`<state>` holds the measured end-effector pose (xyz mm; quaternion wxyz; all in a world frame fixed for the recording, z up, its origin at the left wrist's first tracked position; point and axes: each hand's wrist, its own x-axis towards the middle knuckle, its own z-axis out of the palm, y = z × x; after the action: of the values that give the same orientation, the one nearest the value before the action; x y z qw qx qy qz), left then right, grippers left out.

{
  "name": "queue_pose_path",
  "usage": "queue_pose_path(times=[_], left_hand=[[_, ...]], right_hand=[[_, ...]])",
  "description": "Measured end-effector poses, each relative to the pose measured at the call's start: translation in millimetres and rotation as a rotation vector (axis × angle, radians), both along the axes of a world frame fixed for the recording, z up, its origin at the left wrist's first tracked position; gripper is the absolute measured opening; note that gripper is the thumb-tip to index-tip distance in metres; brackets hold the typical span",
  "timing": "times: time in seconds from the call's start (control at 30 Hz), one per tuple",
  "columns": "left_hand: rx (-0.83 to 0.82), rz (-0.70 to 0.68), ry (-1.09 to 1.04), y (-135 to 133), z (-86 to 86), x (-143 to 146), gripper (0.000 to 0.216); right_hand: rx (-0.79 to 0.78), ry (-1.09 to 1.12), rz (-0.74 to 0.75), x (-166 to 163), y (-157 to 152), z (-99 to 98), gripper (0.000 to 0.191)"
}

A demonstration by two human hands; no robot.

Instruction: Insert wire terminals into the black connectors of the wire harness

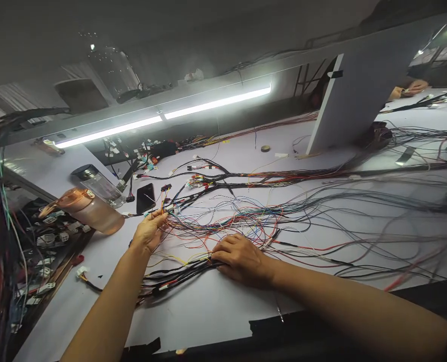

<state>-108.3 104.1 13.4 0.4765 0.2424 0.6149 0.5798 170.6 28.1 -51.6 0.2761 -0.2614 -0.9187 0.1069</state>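
White tabletop (196, 327) bore long loose wires (223, 222), strung out rightward and apparently unbound, while the black-wrapped harness (223, 185) behind them looked further along. Nearer lay dark-sleeved cables (193, 265). The right hand (242, 261) curled at their end, its grip hidden; the left hand (150, 231), nearly closed, pinched the loose wires' left end.
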Motion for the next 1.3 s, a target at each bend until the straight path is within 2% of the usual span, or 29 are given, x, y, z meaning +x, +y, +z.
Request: queue_pose_path(times=[0.2,0.37,0.47,0.57,0.7,0.8,0.93,1.03,1.1,1.2,1.3], left_hand=[[0.132,0.144,0.052,-34.6,6.1,9.2,0.025],[0.097,0.193,-0.013,-55.6,3.4,9.4,0.023],[0.070,0.186,-0.053,-65.6,5.0,2.7,0.022],[0.115,0.183,-0.071,-73.7,9.0,1.6,0.023],[0.253,0.120,-0.080,-83.5,10.0,19.6,0.032],[0.326,0.059,-0.076,-91.6,3.9,40.2,0.042],[0.394,-0.038,-0.053,-106.0,0.0,55.7,0.045],[0.391,-0.193,0.019,-122.1,11.3,50.0,0.051],[0.376,-0.274,0.103,-134.3,21.9,39.1,0.059],[0.449,-0.196,0.096,-149.9,29.9,20.0,0.071],[0.451,0.000,0.032,-159.5,24.4,5.2,0.072]], right_hand=[[-0.024,0.001,0.008,-1.5,-1.3,1.1,0.022],[-0.049,-0.009,0.004,-3.6,-4.0,3.5,0.022],[-0.106,-0.074,0.016,-3.6,-3.1,15.4,0.023],[-0.141,-0.084,0.015,-8.6,3.0,37.0,0.026],[-0.195,0.068,-0.041,-37.7,14.1,70.5,0.034],[-0.326,0.248,-0.098,-75.1,17.8,89.5,0.041],[-0.522,0.490,-0.074,-116.7,15.9,101.9,0.030],[-0.695,0.714,0.018,-124.9,13.9,109.1,0.030],[-0.726,0.817,0.024,-122.4,12.3,114.6,0.028],[-0.688,0.736,0.083,-122.5,5.2,116.3,0.027],[-0.513,0.418,0.174,-135.9,-8.9,100.4,0.026]])
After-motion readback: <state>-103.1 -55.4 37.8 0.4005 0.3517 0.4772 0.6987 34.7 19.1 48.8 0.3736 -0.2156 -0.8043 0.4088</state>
